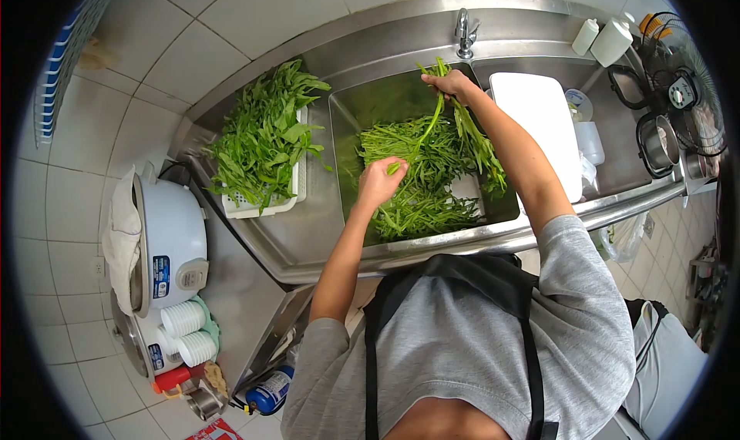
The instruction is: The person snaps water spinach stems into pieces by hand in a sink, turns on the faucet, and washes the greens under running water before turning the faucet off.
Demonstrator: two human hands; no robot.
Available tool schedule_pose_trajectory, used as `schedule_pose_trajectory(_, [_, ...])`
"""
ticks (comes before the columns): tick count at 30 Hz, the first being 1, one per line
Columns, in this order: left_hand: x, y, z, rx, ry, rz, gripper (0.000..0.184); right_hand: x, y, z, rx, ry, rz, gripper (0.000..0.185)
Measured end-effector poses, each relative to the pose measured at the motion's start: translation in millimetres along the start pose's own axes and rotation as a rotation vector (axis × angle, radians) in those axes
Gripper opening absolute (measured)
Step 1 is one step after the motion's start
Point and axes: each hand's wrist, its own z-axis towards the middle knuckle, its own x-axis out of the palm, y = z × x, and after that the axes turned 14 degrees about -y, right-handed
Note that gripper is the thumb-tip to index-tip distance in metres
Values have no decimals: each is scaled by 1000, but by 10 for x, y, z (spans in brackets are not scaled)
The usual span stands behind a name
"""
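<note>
My right hand (451, 84) is closed on a bunch of long green stems with leaves (475, 143), which hangs over the right side of the left sink basin (358, 105). Over the middle of that basin, my left hand (381, 181) is closed on the lower end of a green stem (426, 136) that stretches up toward the bunch. Below both hands, a heap of cut green stems and leaves (420, 209) lies in the basin. Left of the basin, leafy greens (266, 136) are piled on a white plastic basket (299, 179).
A faucet (464, 33) stands behind the basin. To the right, a white board (537, 128) lies across the sink, near white bottles (610, 42) and a metal pot (660, 141). A large cooker (173, 232) and stacked white cups (185, 319) are at the left.
</note>
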Motion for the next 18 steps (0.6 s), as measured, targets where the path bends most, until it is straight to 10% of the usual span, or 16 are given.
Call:
schedule_pose_trajectory(7, [-5, 31, 12, -734, -79, -692, 17, 151, -169, 218, 23, -85, 71, 46])
schedule_pose_trajectory(18, [-154, -105, -6, -651, -125, -746, 16, 160, -118, 205, 65, -275, 9, 53])
